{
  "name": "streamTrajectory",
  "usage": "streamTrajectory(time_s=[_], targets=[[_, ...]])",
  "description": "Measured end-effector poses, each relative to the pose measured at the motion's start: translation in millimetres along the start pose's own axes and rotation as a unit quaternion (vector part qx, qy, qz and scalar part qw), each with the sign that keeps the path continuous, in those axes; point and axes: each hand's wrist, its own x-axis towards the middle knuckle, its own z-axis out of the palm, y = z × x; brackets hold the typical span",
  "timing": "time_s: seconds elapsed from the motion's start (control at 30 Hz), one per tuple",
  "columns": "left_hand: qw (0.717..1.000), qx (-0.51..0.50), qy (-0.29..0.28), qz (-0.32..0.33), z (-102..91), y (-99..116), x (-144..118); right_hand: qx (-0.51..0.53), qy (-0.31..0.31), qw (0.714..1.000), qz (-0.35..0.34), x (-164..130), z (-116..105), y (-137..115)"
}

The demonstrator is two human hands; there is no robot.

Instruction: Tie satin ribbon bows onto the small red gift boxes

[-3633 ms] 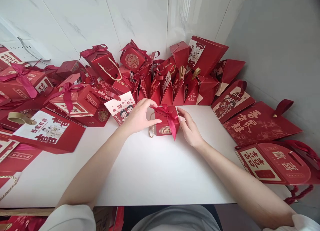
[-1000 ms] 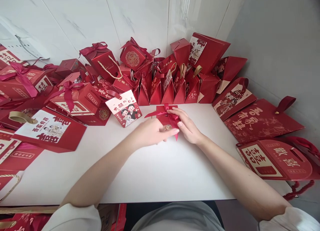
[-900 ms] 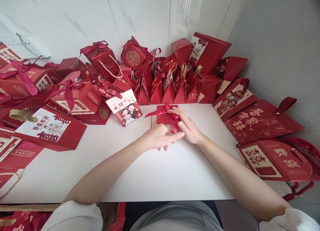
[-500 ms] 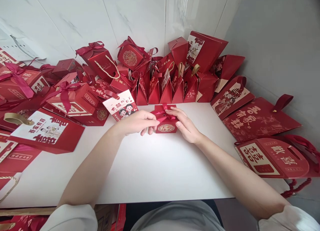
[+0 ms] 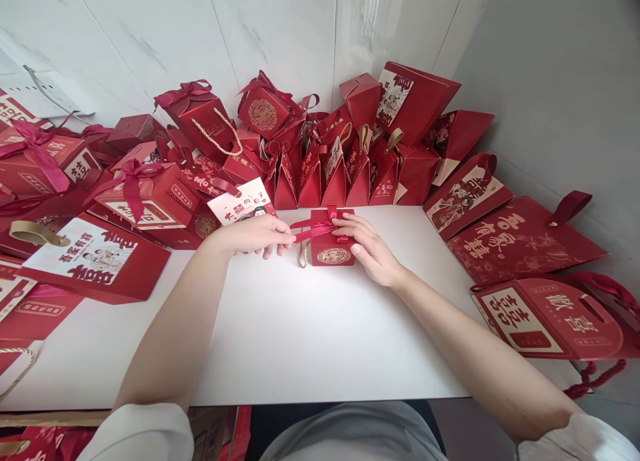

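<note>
Head view: the left hand, fingers pinched together on the end of a red satin ribbon, draws it out leftward, taut. The small red gift box stands toward the back edge of the white bench, near its middle, in front of a row of red paper bags. The right hand, fingers closed loosely against the box, rests on its top and right side. Judgement: thin card, light, easily crushed; ribbon soft and slippery. Best held by the side walls or the gold cord handle.
</note>
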Motion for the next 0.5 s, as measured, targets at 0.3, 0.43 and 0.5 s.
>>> streamTrajectory(time_s=[0.3, 0.43, 0.5], targets=[[1.0, 0.011, -0.003, -0.015, -2.4, -14, 9, 0.003, -0.004, 1.0, 0.006, 0, 0, 0], [0.993, 0.002, 0.115, -0.002, 2.3, -18, 18, 0.011, 0.001, 1.0, 0.004, 1, 0, -1], [0.962, 0.002, 0.265, 0.065, 9.9, -12, 22, 0.013, 0.002, 1.0, 0.001, 1, 0, -1]])
